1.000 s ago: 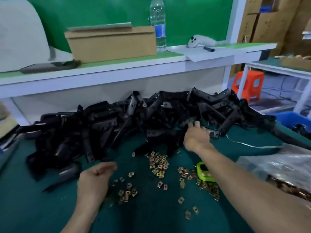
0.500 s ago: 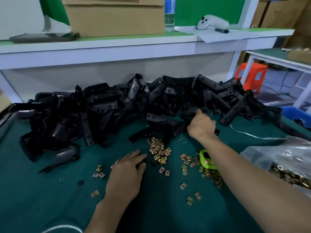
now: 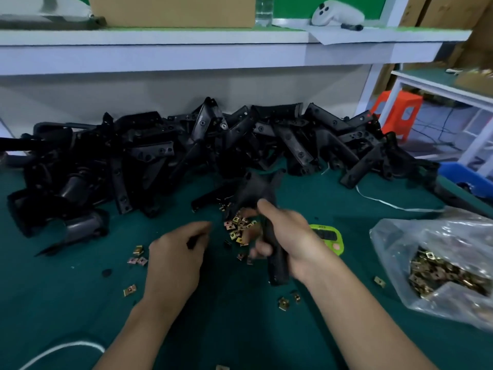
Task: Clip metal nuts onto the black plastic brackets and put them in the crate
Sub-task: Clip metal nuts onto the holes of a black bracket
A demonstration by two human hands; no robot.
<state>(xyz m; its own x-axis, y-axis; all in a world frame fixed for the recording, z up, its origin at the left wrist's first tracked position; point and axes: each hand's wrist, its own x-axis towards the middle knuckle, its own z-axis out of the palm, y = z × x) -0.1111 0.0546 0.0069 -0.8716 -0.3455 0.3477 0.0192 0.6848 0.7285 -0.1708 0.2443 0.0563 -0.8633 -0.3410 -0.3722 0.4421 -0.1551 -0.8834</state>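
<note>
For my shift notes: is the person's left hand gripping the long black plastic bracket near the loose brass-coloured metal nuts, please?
No: the head view shows the right hand gripping the long black plastic bracket near the loose brass-coloured metal nuts.

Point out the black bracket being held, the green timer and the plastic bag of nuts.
black bracket (image 3: 278, 272): head view, on its lower end, nearest the camera.
green timer (image 3: 326, 235): head view, on its dark screen.
plastic bag (image 3: 426, 236): head view, on its clear upper wall.

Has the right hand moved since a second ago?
Yes. The right hand came back from the bracket pile toward the person, now beside the green timer, gripping a black bracket.
</note>
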